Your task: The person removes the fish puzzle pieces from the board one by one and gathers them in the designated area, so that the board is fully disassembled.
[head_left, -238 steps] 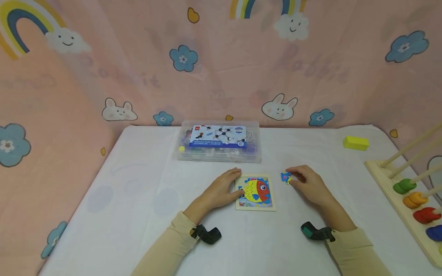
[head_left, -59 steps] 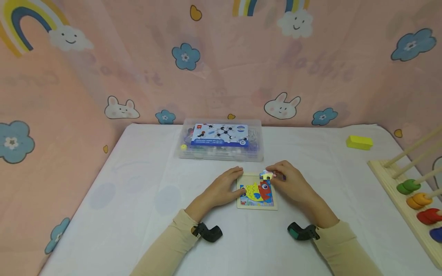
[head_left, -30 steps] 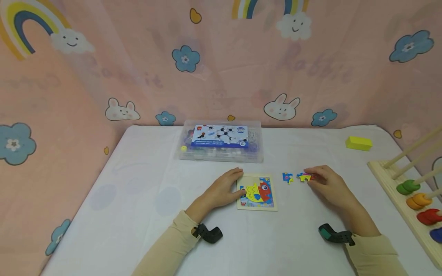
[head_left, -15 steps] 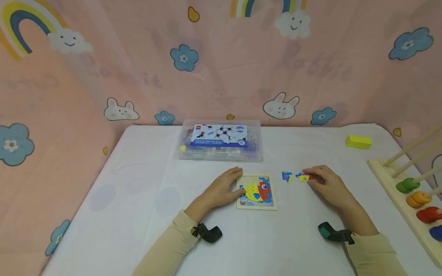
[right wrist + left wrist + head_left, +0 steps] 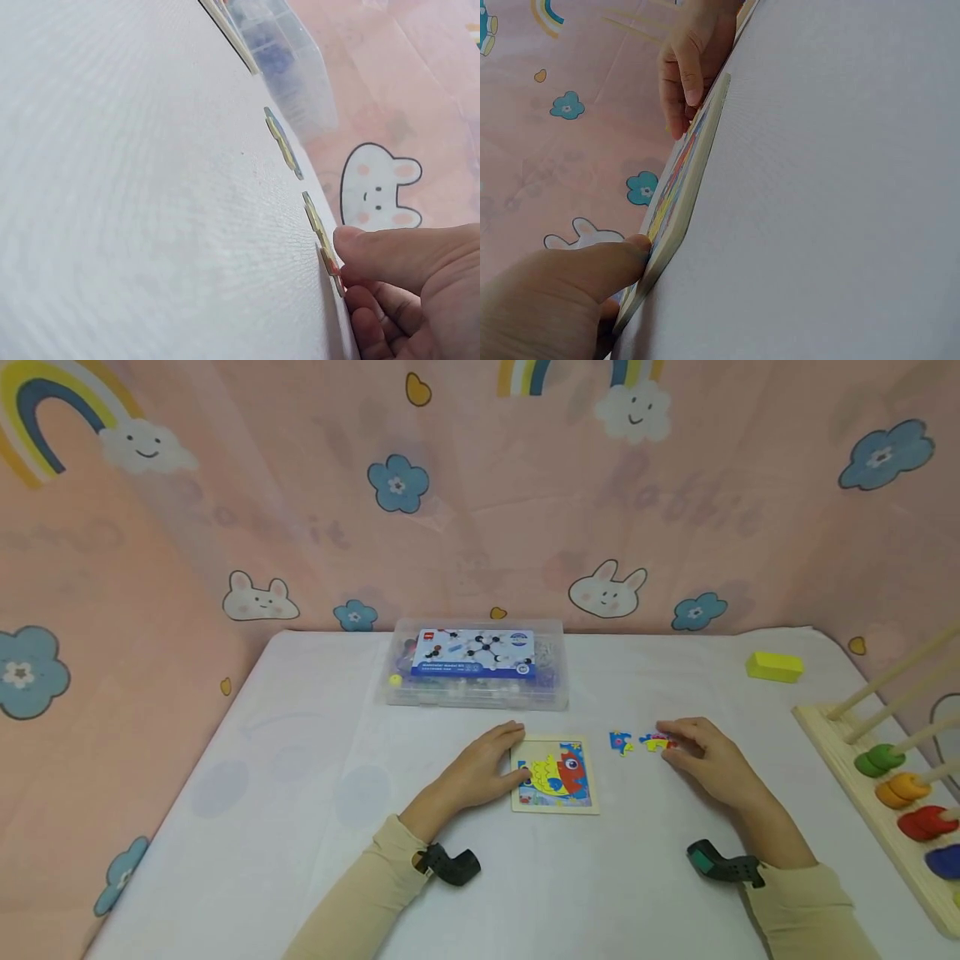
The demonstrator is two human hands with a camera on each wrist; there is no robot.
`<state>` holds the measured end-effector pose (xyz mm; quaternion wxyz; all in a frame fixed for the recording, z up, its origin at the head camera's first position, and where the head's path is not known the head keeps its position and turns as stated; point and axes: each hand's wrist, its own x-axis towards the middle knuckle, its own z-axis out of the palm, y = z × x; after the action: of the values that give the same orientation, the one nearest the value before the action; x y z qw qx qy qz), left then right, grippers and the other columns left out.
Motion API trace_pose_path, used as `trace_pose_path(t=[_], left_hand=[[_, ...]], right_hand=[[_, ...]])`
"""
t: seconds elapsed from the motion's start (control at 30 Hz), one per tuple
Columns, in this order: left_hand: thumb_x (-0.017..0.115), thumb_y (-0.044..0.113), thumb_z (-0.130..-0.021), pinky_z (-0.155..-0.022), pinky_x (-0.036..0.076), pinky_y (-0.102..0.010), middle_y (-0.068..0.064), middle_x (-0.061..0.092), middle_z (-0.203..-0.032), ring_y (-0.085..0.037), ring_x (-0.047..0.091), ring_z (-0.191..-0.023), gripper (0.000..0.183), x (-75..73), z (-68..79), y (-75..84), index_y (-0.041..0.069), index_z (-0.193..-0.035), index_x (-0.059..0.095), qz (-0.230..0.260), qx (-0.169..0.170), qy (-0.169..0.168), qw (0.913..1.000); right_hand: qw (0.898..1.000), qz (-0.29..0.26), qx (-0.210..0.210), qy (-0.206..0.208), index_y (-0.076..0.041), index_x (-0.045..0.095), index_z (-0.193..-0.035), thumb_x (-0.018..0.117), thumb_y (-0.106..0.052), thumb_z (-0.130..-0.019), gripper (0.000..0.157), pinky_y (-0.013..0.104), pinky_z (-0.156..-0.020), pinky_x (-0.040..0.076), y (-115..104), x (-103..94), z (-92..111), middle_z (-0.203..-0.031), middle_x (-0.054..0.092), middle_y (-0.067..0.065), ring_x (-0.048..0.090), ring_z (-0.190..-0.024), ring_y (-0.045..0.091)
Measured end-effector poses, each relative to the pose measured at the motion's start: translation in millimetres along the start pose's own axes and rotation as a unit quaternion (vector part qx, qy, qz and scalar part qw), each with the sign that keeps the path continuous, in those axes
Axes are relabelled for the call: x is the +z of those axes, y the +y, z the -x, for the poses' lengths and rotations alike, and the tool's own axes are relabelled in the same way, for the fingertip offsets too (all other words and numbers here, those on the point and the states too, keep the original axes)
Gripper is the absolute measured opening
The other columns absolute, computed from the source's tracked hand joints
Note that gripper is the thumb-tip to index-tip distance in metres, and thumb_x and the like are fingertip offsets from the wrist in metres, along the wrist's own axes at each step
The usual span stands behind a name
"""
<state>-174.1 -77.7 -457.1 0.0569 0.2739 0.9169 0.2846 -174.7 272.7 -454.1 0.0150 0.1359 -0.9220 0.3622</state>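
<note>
My left hand (image 5: 476, 772) grips the left side of a small wooden puzzle board (image 5: 592, 808), its thumb on the printed face and fingers along the edge. A yellow and red fish shows on the board, with bare wood at the upper left. To the right, a blue puzzle piece (image 5: 620, 742) lies flat on the white cloth. Beside it is a yellow, pink and red puzzle piece (image 5: 656, 742). My right hand (image 5: 708, 764) holds this second piece by its right end, thumb on the near side (image 5: 390, 255). Its other fingers curl below, partly hidden.
Behind the board stands a clear plastic box (image 5: 551, 693) with a molecular model kit label. A yellow block (image 5: 775, 667) lies at the back right. A wooden rack (image 5: 892, 793) with upright pegs and coloured rings stands along the right edge.
My right hand took the yellow, pink and red piece from over the board's upper right to the cloth beside the blue piece. In the last half second it barely moves. The left hand stays put.
</note>
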Motion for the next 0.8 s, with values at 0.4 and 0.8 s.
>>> trace_pose_path(t=[0.4, 0.8], left_hand=[[0.063, 0.036, -0.091, -0.117, 0.028, -0.034, -0.009, 0.037, -0.151, -0.021, 0.031, -0.141, 0.065, 1.8, -0.9, -1.9, 0.002, -0.142, 0.042, 0.006, 0.003, -0.002, 1.0000], [0.063, 0.035, -0.090, -0.117, 0.028, -0.034, -0.009, 0.037, -0.151, -0.021, 0.031, -0.141, 0.065, -0.7, -1.4, -1.1, 0.002, -0.142, 0.042, 0.006, -0.004, -0.002, 1.0000]], right_hand=[[0.999, -0.014, 0.039, 0.009, 0.000, 0.048, -0.134, 0.061, -0.028, -0.093, 0.051, -0.009, -0.081, 0.020, -4.1, -0.9, 1.9, -0.132, 0.051, 0.022, 0.045, -0.119, 0.036], [0.999, -0.039, 0.004, -0.017, 0.000, 0.049, -0.133, 0.063, -0.022, -0.092, 0.048, -0.008, -0.085, 0.029, -25.8, 1.7, -1.2, -0.132, 0.053, 0.021, 0.050, -0.114, 0.009]])
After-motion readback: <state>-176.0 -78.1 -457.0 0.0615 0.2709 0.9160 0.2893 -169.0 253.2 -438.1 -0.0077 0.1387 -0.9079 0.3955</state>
